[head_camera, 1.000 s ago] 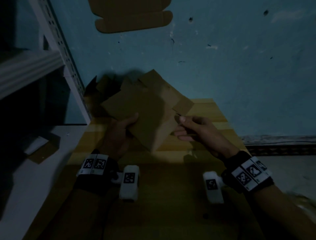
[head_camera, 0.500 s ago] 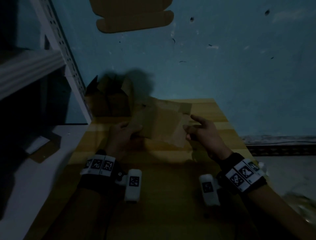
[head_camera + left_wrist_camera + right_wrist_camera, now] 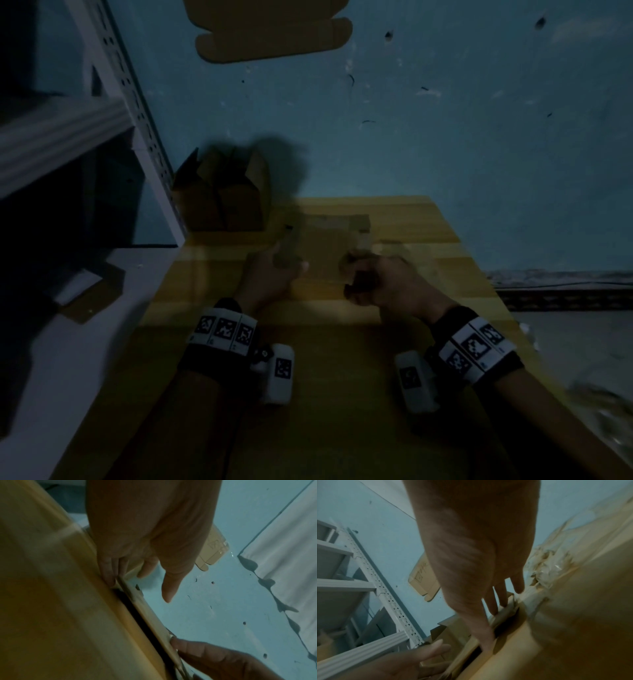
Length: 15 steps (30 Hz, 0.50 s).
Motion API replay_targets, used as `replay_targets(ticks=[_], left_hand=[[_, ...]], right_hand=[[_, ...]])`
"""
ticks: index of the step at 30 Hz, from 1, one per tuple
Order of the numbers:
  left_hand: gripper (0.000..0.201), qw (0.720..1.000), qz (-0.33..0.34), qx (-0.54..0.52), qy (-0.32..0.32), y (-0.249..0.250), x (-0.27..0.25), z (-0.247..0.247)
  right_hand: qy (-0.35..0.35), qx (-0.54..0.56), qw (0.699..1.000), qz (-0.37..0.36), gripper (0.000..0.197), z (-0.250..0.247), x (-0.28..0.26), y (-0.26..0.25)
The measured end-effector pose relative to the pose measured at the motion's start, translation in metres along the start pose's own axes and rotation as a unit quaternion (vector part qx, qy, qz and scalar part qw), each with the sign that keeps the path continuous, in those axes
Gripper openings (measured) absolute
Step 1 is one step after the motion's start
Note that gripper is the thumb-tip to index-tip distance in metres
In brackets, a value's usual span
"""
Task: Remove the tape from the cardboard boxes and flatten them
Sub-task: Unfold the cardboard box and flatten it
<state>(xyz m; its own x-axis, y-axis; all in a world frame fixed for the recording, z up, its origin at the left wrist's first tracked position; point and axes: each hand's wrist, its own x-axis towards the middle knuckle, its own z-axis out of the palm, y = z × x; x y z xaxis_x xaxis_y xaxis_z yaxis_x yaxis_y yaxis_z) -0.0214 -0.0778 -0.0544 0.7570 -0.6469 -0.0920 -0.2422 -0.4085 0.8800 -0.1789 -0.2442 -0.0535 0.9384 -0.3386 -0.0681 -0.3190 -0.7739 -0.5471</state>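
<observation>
A flattened brown cardboard box [image 3: 329, 246] lies low over the yellow wooden table [image 3: 428, 240], between my two hands. My left hand [image 3: 287, 263] holds its left edge, with fingers tucked under the edge [image 3: 109, 573] and the thumb free above. My right hand [image 3: 352, 277] grips the near right edge; its fingers [image 3: 501, 600] lie on top of the cardboard [image 3: 506, 609] and the thumb reaches down the side. The scene is dim and slightly blurred.
An open cardboard box [image 3: 222, 195] stands at the table's back left against the blue wall. A flat cardboard sheet [image 3: 274, 34] hangs on the wall above. A metal shelf rack [image 3: 137, 102] stands left. Crumpled tape [image 3: 547, 568] lies at the right.
The cardboard was held up and tilted in the air; both hands have brought it down and forward, almost flat on the table. The right hand has curled onto its edge.
</observation>
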Motion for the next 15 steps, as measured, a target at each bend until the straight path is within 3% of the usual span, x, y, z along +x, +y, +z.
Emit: replay_targets(ticks=[2,6,10,15], left_hand=[[0.06,1.0,0.001,-0.021,-0.01,-0.002,-0.002,-0.002],[0.069,0.997,-0.026,-0.062,0.042,-0.002,-0.002,-0.019],[0.064,0.99,-0.028,-0.11,0.087,-0.005,-0.004,-0.041],[0.046,0.962,-0.025,-0.211,0.171,-0.006,-0.007,-0.067]], right_hand=[[-0.005,-0.032,0.999,0.02,0.058,0.001,0.002,0.003],[-0.053,-0.088,0.994,0.046,0.069,-0.002,0.008,-0.001],[-0.068,-0.114,0.987,0.091,0.073,-0.007,0.026,-0.009],[-0.061,-0.098,0.987,0.112,0.031,0.003,0.062,-0.001]])
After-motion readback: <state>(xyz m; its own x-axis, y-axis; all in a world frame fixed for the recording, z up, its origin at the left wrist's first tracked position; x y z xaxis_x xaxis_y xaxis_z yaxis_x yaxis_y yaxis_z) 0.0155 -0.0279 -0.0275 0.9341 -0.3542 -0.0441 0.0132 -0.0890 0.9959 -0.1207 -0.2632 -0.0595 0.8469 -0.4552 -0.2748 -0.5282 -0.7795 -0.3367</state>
